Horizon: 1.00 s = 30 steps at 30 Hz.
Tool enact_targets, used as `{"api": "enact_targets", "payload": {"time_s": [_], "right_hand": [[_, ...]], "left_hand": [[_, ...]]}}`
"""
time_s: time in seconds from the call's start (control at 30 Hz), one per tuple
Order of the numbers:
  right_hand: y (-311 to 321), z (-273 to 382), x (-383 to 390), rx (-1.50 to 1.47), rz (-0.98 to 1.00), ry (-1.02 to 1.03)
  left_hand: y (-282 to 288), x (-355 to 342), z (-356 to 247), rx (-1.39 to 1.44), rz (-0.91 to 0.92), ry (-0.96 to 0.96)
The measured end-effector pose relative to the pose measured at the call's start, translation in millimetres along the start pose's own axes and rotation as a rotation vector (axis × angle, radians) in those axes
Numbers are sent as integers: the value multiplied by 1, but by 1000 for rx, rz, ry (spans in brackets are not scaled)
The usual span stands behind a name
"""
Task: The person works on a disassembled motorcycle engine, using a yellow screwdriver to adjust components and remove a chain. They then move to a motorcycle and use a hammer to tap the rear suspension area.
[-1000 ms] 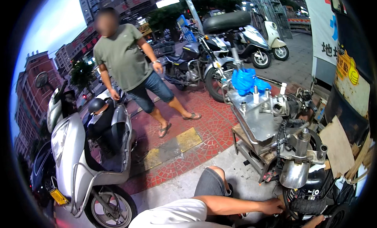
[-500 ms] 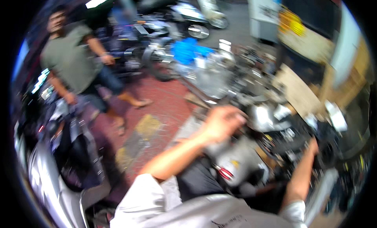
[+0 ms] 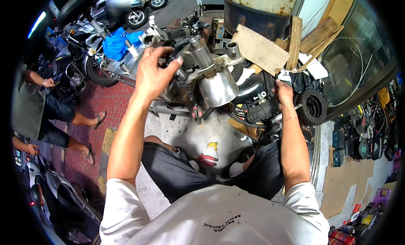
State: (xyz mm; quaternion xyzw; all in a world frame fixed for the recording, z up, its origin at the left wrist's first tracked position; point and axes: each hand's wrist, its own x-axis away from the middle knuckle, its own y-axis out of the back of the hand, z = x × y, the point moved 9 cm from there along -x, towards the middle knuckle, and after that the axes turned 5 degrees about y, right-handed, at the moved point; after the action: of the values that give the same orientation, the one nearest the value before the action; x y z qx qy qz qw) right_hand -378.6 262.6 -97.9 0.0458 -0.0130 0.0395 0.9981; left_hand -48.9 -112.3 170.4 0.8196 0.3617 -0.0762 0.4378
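My left hand (image 3: 154, 74) is raised with thumb and fingers apart, just left of a metal motorcycle fork clamp (image 3: 213, 70). A dark cable (image 3: 180, 72) runs close to its thumb. Below the clamp hangs a shiny silver cup-shaped housing (image 3: 218, 90). My right hand (image 3: 284, 93) is in among black parts to the right, its fingers curled and partly hidden; what they hold I cannot make out. Beside it lies a small black tyre (image 3: 313, 106). On the floor between my feet are red-handled pliers (image 3: 208, 159) and a yellow-handled tool (image 3: 213, 147).
A person in dark shorts (image 3: 57, 108) stands at the left on red paving (image 3: 120, 97). Parked motorbikes (image 3: 71, 55) line the far left. A blue plastic bag (image 3: 118, 43), a rusty drum (image 3: 257, 13) and wooden boards (image 3: 263, 49) stand ahead. Loose parts crowd the right side.
My view has swung left and steadied, so the clamp and housing now show sharply. My left hand has risen toward the clamp. The other person now appears farther left.
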Motion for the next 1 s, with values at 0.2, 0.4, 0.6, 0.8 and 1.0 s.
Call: {"api": "enact_targets", "payload": {"time_s": [0.2,0.4,0.6,0.8,1.0], "right_hand": [[-58,30,5,443,108,270],[-107,49,13,381,144,322],[-132,59,37,386,219,381],[-126,62,47,444,259,401],[-119,101,84,198,218,488]], "left_hand": [[-16,23,13,-13,81,20],[-6,21,30,74,285,-51],[-4,8,28,-33,277,-154],[9,1,83,-98,-37,-162],[-29,29,92,231,-105,-45]]}}
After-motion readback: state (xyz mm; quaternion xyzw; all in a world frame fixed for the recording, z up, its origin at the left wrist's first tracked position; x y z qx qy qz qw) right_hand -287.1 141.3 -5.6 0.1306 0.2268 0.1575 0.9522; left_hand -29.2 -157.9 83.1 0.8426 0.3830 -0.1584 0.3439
